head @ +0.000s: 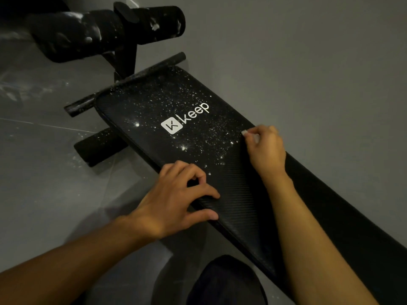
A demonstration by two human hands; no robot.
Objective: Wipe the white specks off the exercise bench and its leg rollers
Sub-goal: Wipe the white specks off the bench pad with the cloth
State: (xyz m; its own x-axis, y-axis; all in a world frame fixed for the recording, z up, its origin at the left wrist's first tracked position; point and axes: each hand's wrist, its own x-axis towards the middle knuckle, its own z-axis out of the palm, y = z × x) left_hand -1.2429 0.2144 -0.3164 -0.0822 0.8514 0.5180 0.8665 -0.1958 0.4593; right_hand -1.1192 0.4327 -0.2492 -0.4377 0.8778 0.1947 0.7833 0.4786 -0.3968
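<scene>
The black exercise bench (167, 102) runs diagonally from upper left to lower right, with a white "Keep" logo and many white specks around and right of it. The pad near me looks free of specks. My right hand (265, 148) lies at the bench's right edge, fingers curled round a small white wipe (253, 135) pressed on the pad. My left hand (176, 201) rests on the bench's left edge, thumb and fingers bent over the rim. Speckled black leg rollers show at the top (160, 20), upper left (63, 36), and beside the bench (99, 146).
A thin black crossbar (83, 103) with specks lies across the bench's head end. The grey tiled floor (44, 150) on the left carries white dust smears. A grey wall (308, 51) runs close along the bench's right side. My dark-clothed knee (224, 282) is at the bottom.
</scene>
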